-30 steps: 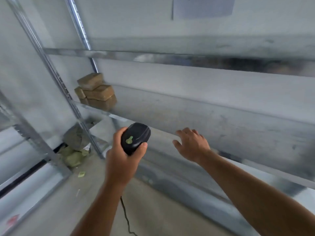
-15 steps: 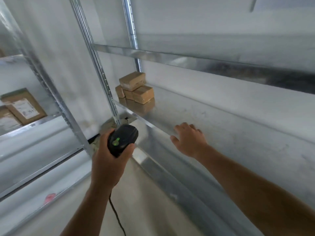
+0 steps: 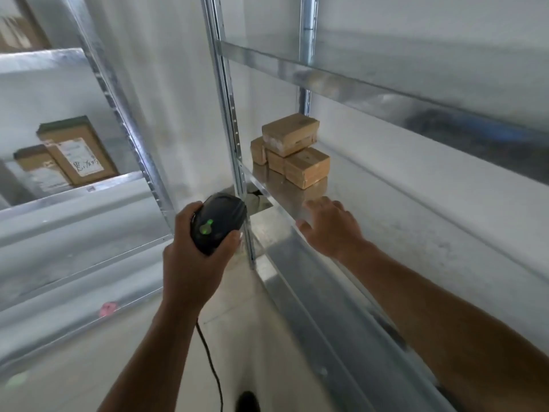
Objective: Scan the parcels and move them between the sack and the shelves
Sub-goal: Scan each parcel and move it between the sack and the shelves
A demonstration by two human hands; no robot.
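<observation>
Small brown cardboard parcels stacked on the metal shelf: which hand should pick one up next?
Right. The right hand is open, empty and over the metal shelf just short of the small brown cardboard parcels; the left hand grips the black handheld scanner.

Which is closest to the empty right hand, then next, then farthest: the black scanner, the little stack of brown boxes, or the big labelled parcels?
From the right hand:
1. Stack of brown boxes, just beyond the fingertips.
2. Black scanner, held in the left hand, slightly farther.
3. Labelled parcels, far left shelf.
</observation>
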